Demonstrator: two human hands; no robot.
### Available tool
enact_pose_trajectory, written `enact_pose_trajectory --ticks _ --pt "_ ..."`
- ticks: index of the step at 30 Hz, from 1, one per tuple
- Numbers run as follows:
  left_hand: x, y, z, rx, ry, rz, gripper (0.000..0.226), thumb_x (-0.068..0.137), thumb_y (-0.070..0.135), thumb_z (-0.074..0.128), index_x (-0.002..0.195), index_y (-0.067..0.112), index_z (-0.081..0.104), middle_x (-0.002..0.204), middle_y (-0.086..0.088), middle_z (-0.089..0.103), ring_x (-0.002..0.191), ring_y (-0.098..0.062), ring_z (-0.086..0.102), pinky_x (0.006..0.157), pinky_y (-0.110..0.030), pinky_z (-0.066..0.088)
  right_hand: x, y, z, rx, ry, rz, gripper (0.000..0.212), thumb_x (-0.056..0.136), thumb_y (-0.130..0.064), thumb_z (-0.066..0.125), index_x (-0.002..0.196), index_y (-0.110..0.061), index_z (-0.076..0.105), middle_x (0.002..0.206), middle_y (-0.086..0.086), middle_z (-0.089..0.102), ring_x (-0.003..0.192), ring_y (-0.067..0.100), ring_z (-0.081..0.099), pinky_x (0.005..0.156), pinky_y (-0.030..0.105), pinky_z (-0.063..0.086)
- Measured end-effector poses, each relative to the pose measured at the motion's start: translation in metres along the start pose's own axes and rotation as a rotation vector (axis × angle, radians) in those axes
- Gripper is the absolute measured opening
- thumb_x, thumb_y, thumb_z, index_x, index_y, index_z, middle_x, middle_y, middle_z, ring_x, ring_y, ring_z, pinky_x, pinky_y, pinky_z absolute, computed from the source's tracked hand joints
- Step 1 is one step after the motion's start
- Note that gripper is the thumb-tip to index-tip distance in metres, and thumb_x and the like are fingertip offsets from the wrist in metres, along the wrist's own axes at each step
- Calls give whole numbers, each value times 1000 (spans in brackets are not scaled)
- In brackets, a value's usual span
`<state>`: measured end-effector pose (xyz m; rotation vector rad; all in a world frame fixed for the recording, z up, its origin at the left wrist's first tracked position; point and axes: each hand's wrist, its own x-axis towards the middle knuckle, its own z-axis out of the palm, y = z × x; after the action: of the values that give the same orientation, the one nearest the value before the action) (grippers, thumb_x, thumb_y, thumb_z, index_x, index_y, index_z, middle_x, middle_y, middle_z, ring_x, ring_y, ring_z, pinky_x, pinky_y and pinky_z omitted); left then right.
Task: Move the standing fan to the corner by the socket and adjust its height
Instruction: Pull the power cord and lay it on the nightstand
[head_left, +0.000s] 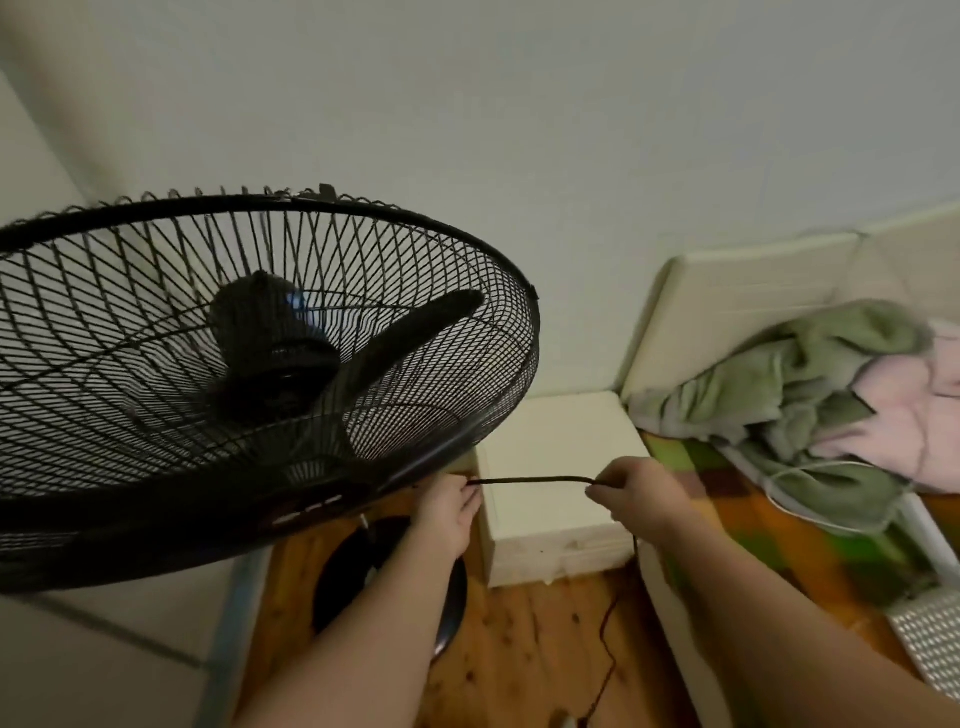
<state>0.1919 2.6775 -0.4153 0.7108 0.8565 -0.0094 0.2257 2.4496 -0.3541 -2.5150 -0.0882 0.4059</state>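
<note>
A black standing fan fills the left of the view, its round wire cage (249, 364) tilted toward me and its round base (363, 566) on the wooden floor below. The fan's dark power cord (530, 480) is stretched taut between my two hands. My left hand (449, 506) pinches one end just under the cage's rim, and my right hand (631, 499) grips the other end, from which the cord hangs down to the floor (608, 639). The pole is hidden behind the cage and my left arm. No socket shows.
A white box-like block (556, 467) stands against the wall right behind my hands. A bed or mat with a colourful cover (748, 519) and a green and pink blanket (810, 395) lies to the right. White padded panels (727, 291) line the wall.
</note>
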Motion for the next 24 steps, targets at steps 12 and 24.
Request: enact_pose_trajectory --ticks 12,24 --pt "16 -57 109 1375 -116 672 65 86 23 65 146 33 43 122 7 34 125 -17 37 103 -27 39 85 -3 -83 135 -234 -106 6 81 -23 74 85 -22 69 70 0 69 49 11 60 38 18 39" --pt "30 -27 180 1018 115 935 15 102 27 53 93 27 65 87 11 65 78 6 58 67 -10 45 168 1 -149 -56 -180 -249 6 79 -16 70 75 -20 68 69 1 70 58 16 61 53 25 49"
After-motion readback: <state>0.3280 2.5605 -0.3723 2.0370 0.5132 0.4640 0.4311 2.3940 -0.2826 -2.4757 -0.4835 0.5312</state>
